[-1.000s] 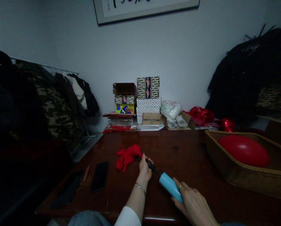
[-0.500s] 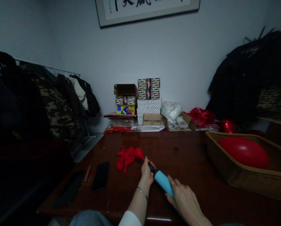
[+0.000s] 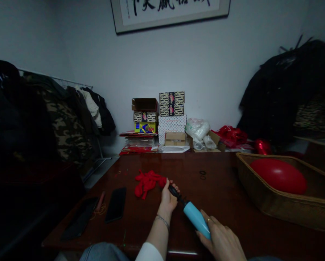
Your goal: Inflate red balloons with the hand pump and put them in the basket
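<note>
A hand balloon pump (image 3: 197,219) with a light blue barrel and a black front end lies slantwise above the table. My left hand (image 3: 169,197) is closed around its black front end, thumb on top. At those fingertips is a red balloon (image 3: 162,182), its neck hidden by the fingers. My right hand (image 3: 224,237) is wrapped over the rear of the blue barrel. Just beyond my left hand lies a pile of limp red balloons (image 3: 146,184), touching or very near the balloon at the pump.
On the right, a wicker basket (image 3: 263,197) holds a large inflated red balloon (image 3: 279,175). Left of my arm lie a black phone (image 3: 116,204), a dark flat object (image 3: 81,219) and rubber bands (image 3: 101,211). Two dark rings (image 3: 202,175) lie farther back. Stacked boxes (image 3: 172,123) stand behind the table.
My right hand and the blue barrel have slid back toward the lower right, so more black shaft shows. My left hand stays nearly in place; the balloon at its fingertips looks less round.
</note>
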`<state>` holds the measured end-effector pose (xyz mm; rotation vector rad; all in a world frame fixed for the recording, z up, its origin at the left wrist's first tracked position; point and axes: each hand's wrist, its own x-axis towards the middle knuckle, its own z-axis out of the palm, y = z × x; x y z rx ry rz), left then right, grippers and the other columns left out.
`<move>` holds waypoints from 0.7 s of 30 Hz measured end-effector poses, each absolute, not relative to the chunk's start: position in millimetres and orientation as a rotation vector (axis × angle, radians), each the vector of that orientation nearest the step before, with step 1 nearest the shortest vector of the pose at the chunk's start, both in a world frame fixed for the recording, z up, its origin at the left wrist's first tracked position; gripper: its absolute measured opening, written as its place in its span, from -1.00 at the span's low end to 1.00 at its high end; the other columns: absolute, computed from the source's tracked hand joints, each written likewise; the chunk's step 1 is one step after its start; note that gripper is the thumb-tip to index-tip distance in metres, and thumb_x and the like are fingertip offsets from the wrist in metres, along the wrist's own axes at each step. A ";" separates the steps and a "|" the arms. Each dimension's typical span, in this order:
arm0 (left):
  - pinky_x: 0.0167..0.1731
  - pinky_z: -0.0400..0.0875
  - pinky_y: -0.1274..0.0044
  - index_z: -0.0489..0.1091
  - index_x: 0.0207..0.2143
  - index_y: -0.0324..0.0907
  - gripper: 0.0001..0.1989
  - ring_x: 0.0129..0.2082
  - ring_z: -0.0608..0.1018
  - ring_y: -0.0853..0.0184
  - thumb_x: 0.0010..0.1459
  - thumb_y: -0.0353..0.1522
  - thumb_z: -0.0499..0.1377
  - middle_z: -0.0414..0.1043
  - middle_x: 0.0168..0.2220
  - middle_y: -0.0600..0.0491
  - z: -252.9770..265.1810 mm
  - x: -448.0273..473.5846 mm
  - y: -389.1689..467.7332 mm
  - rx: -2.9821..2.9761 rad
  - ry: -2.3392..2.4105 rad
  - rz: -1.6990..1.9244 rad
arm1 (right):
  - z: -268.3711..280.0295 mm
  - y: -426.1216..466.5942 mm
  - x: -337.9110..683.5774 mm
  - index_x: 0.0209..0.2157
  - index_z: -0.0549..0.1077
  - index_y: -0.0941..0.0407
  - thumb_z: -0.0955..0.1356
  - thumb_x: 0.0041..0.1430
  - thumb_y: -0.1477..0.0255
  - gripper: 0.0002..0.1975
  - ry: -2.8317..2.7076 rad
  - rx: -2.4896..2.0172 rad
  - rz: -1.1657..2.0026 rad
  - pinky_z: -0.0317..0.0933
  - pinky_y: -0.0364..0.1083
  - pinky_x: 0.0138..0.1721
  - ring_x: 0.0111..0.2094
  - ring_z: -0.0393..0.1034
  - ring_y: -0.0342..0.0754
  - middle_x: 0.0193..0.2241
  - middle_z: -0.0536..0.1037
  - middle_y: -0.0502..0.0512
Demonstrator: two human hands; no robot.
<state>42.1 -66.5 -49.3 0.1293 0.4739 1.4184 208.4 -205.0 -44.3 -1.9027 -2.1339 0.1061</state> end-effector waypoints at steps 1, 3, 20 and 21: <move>-0.64 0.26 0.61 0.24 -0.47 -0.21 -0.73 -0.65 0.34 0.45 0.10 -0.20 0.15 0.22 -0.61 0.11 -48.5 41.2 -66.6 0.126 0.462 1.404 | -46.0 -204.1 210.5 0.14 0.22 0.11 0.22 0.12 0.32 -0.47 -2.123 -1.883 0.113 0.29 -0.02 -0.23 -0.27 0.47 0.07 -0.11 0.49 0.20; -0.61 0.29 0.60 0.24 -0.49 -0.22 -0.70 -0.63 0.38 0.43 0.10 -0.17 0.16 0.26 -0.59 0.09 -47.8 39.9 -65.6 0.115 0.466 1.407 | -49.1 -203.1 213.8 0.13 0.23 0.09 0.24 0.10 0.31 -0.47 -2.109 -1.833 0.121 0.28 -0.03 -0.23 -0.27 0.48 0.06 -0.12 0.50 0.18; -0.74 0.14 0.67 0.16 -0.52 -0.19 -0.62 -0.74 0.24 0.53 -0.04 -0.15 0.27 0.15 -0.67 0.19 -59.2 54.3 -67.8 0.232 0.694 1.596 | -21.6 -190.2 186.9 0.14 0.22 0.18 0.24 0.10 0.38 -0.47 -2.235 -1.881 0.051 0.26 0.02 -0.24 -0.28 0.47 0.10 -0.14 0.50 0.25; -0.75 0.11 0.67 0.15 -0.52 -0.18 -0.62 -0.75 0.22 0.53 -0.04 -0.15 0.27 0.14 -0.68 0.20 -59.4 52.6 -66.3 0.236 0.701 1.595 | -22.3 -191.9 185.4 0.14 0.22 0.19 0.24 0.11 0.38 -0.47 -2.239 -1.886 0.025 0.26 0.02 -0.24 -0.30 0.47 0.09 -0.14 0.50 0.26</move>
